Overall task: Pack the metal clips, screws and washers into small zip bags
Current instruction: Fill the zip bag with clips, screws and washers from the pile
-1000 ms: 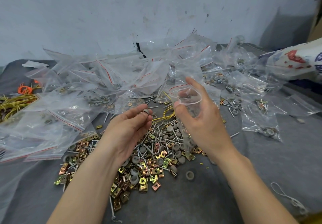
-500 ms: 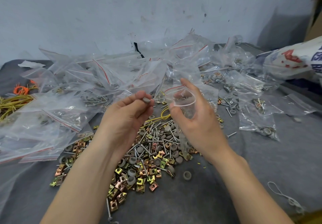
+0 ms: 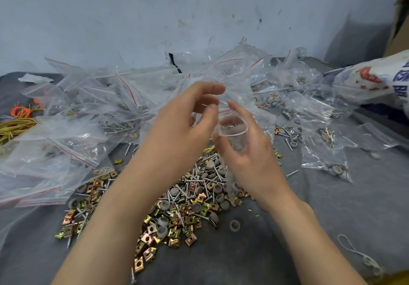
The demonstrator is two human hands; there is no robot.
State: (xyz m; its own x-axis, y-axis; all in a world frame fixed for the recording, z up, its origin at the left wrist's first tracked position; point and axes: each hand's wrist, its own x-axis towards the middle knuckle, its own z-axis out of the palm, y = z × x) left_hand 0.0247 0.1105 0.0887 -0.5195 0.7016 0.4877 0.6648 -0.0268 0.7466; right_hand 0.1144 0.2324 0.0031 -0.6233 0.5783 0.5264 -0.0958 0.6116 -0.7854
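Note:
My right hand (image 3: 250,158) grips a small clear zip bag (image 3: 234,136), holding its mouth open and facing up; a few small parts show inside. My left hand (image 3: 181,127) hovers at the bag's rim, thumb and fingers slightly apart, and I see no part between them. Below both hands lies a loose pile on the grey cloth: brass-coloured metal clips (image 3: 177,225), silver screws (image 3: 194,180) and grey washers (image 3: 162,229). One washer (image 3: 235,225) lies apart at the pile's right edge.
Empty red-striped zip bags (image 3: 88,112) are heaped at the left and back. Filled bags (image 3: 332,167) lie at the right, beside a printed sack (image 3: 371,81). Yellow wires (image 3: 13,127) are at the far left, and a white string loop (image 3: 358,253) near the front right.
My left hand, which pinched a grey washer, rose to the right up to the bag's mouth; the washer no longer shows in its fingers. My right hand kept the bag open.

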